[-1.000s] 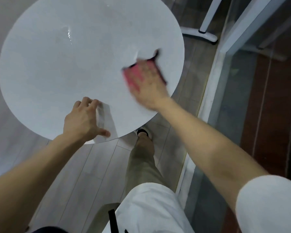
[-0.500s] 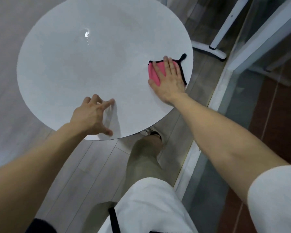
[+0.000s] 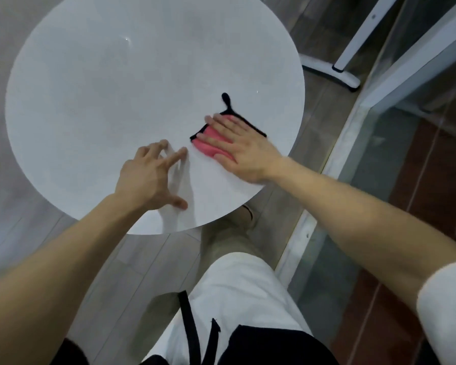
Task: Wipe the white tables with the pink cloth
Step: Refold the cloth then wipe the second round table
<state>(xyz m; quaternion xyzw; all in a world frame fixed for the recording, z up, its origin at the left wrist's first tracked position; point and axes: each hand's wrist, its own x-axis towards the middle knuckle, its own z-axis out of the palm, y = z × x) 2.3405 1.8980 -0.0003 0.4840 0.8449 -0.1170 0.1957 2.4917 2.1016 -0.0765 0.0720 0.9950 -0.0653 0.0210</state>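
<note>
A round white table (image 3: pixel 103 88) fills the upper left of the head view. On its right part lies a pink cloth (image 3: pixel 211 143) with a black edge and a black loop. My right hand (image 3: pixel 240 146) lies flat on the cloth, fingers straight, pressing it onto the tabletop. My left hand (image 3: pixel 150 177) rests on the table near its front edge, fingers spread, fingertips and thumb touching the surface. A short gap separates the two hands.
Grey plank floor surrounds the table. A white furniture leg with its foot (image 3: pixel 334 72) stands at the upper right. A glass partition in a white frame (image 3: pixel 395 83) runs along the right side. My leg (image 3: pixel 229 259) is under the table's near edge.
My right hand has slid the pink cloth from the table's right rim toward the middle and nearer to my left hand. My left hand stays braced on the table.
</note>
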